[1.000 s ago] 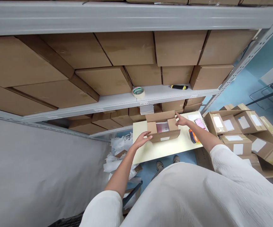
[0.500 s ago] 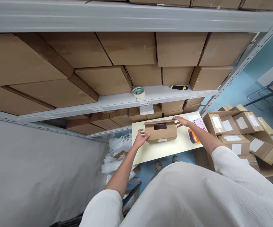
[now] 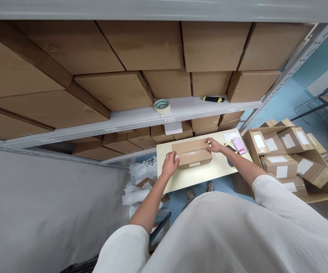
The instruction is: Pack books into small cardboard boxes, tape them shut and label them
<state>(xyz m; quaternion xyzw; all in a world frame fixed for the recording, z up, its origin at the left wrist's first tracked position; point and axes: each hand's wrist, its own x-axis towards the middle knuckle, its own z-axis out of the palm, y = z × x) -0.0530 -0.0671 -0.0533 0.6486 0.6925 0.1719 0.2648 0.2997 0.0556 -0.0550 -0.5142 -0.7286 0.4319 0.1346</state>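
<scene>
A small brown cardboard box lies on the cream table, its long flap raised at the back and a white label on its near side. My left hand holds the left end of the box, fingers over the top edge. At the right end, my right hand has thumb and fingers bent round the raised flap and top corner. Right of the box, partly under my right forearm, are a dark tool and a pink, partly blurred item.
Shelves of cartons rise in front, with a tape roll and a yellow-black cutter on one ledge. A large open carton of labelled boxes stands right. White wrapping lies left of the table.
The dark opening in the box top is now covered, and a flap stands up behind it. Both hands have shifted onto the top edges. The view has tilted slightly.
</scene>
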